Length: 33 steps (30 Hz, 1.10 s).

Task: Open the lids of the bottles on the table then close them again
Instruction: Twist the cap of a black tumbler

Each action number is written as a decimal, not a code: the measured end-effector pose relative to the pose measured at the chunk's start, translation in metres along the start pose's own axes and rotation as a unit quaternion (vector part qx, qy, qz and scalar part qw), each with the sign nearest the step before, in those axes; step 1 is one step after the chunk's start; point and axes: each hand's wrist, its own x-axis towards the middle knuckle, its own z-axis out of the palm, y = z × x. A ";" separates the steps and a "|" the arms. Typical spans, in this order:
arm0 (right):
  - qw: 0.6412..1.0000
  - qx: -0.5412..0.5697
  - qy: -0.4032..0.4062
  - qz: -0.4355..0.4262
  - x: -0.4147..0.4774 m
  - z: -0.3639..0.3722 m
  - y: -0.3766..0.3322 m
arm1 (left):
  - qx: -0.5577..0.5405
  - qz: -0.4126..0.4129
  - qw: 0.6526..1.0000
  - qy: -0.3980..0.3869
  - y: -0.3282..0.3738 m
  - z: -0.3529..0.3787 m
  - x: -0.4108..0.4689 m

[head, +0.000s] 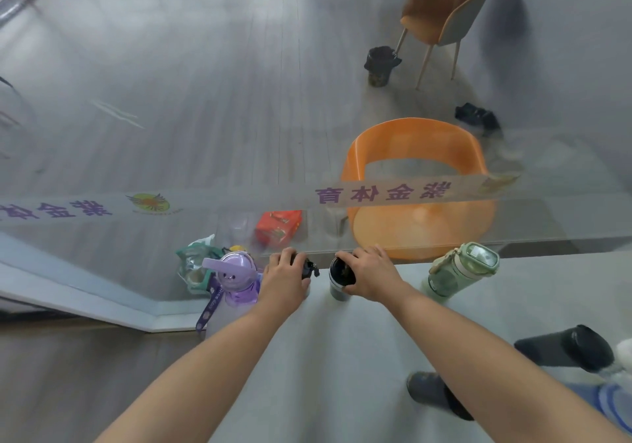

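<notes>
1. The left hand [285,276] is curled around a small black lid [308,269], held off to the left of the open bottle; the lid's edge sticks out past the fingers toward the right hand.
2. The right hand [371,276] is wrapped around the upper part of a dark cylindrical bottle [339,280] with a pale band below the rim. The bottle stands upright on the pale grey table [342,357] and its mouth is uncovered, showing a dark inside.
3. Lid and bottle mouth are near each other but apart, with a small gap of table between the two hands.
4. Just left of the left hand stands a translucent purple plastic bottle [234,283] with a lilac flip cap, a bear face and a purple strap hanging down; its cap is on.
5. Behind that purple bottle, further left of the left hand, lies a crumpled green and white bag [191,266].
6. Well to the right of the right hand stands a pale green plastic bottle [460,270] with a square-topped lid and carry loop, lid shut.
7. Below the right forearm, near the table's right edge, a black cylindrical flask [567,348] lies on its side, and a second dark bottle [431,389] lies nearer, partly hidden by the arm.
8. Beyond both hands, past a glass panel, sits an orange plastic chair [415,155].
</notes>
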 end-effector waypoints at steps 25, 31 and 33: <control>0.999 -0.022 -0.027 0.014 -0.003 -0.006 -0.003 | 0.012 0.034 0.999 -0.030 -0.008 -0.006 -0.001; 0.999 -0.018 -0.033 0.020 -0.004 -0.005 -0.002 | 0.026 0.040 0.999 -0.010 0.000 -0.007 -0.002; 0.999 0.003 -0.032 0.027 -0.013 -0.007 0.003 | 0.022 0.061 0.998 0.001 0.006 -0.008 -0.002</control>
